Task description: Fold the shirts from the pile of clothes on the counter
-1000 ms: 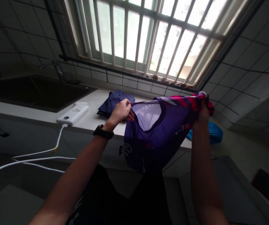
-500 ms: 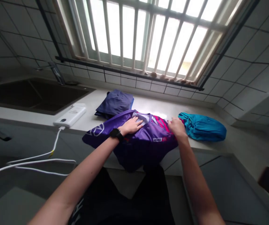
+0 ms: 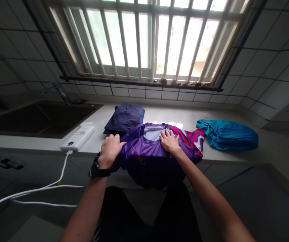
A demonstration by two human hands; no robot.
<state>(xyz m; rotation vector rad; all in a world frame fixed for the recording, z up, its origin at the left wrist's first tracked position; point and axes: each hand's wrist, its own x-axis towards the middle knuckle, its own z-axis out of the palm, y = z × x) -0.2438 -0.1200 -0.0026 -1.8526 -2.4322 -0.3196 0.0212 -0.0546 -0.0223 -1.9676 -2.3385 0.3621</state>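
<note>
A purple jersey (image 3: 139, 153) with pink and white patterned parts lies across the counter's front edge, its lower part hanging down. Its round neck opening faces up and shows a pale lining. At the jersey's left sleeve, my left hand (image 3: 110, 149) has its fingers curled over the fabric, a black watch on the wrist. My right hand (image 3: 169, 142) rests flat beside the neckline with fingers spread. Behind the left sleeve sits a folded dark blue garment (image 3: 125, 117). To the right lies a bundled teal cloth (image 3: 231, 135), close to the jersey's patterned sleeve.
A white power bank (image 3: 78, 137) with a white cable (image 3: 64, 169) stands on the counter (image 3: 187, 116), left of the jersey. Further left is a dark sink (image 3: 33, 117) with a faucet (image 3: 63, 93). A barred window (image 3: 144, 43) is behind.
My left hand has moved from the neckline left to the sleeve and closed on it. My right hand has left the right sleeve and now lies spread beside the neckline. The right sleeve has spread out.
</note>
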